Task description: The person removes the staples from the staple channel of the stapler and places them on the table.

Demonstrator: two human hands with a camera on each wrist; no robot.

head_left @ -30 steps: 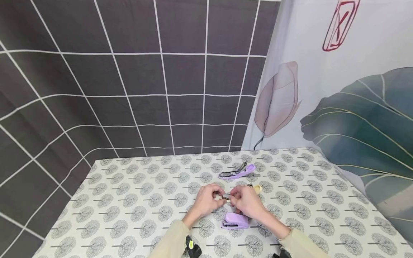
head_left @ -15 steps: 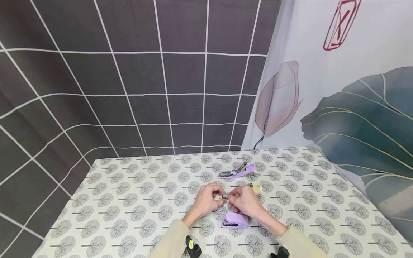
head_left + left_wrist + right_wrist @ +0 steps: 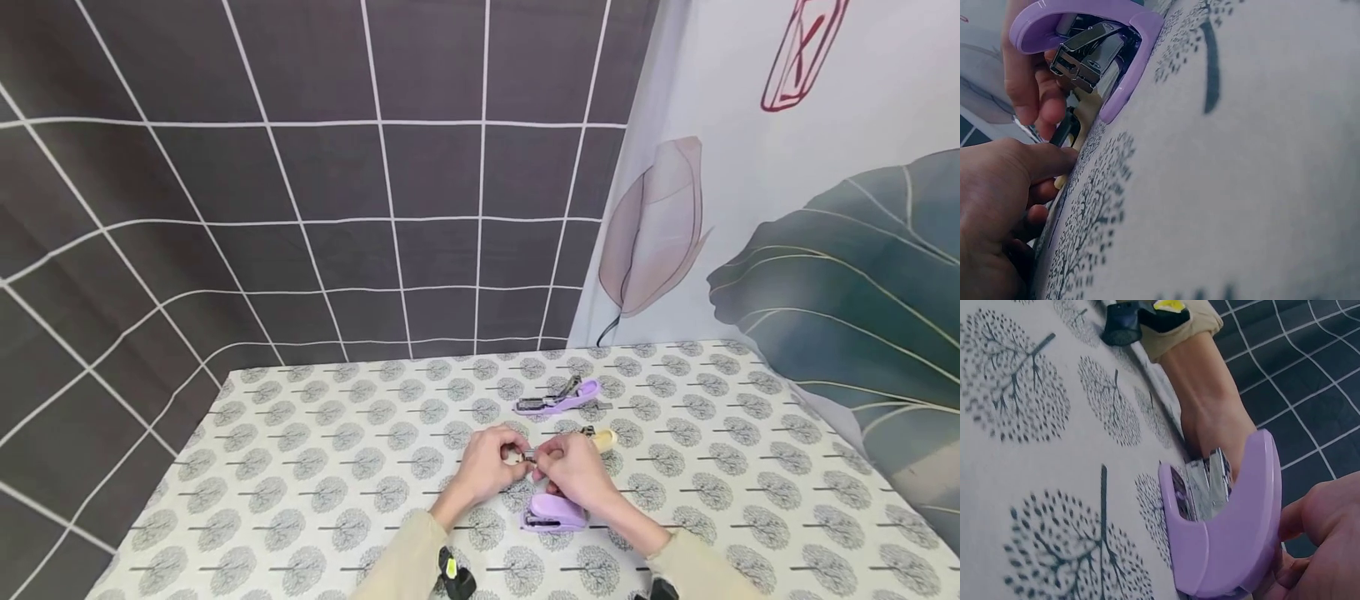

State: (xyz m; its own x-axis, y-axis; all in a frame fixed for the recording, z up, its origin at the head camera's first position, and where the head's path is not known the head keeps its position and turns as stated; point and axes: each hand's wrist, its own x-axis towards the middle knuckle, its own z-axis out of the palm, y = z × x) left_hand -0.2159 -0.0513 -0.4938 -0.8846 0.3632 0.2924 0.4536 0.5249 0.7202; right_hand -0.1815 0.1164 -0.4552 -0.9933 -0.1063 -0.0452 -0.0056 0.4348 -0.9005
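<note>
Running sideways, the yellow stapler (image 3: pixel 603 439) lies with my left hand (image 3: pixel 486 465) gripping its left end, my right hand (image 3: pixel 577 468) pinching midway.

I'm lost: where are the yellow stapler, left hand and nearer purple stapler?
Yellow stapler (image 3: pixel 604 439), head view: rounded end.
Left hand (image 3: pixel 486 464), head view: back of hand.
Nearer purple stapler (image 3: pixel 557 507), head view: top cover.

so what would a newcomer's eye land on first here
Probably the dark, white-gridded backdrop, filling the head view's upper left and middle. Next comes the teal leaf print at right. Below, the left grip and right grip sit close together at a yellow stapler, between a near purple stapler and a far purple one.
</note>
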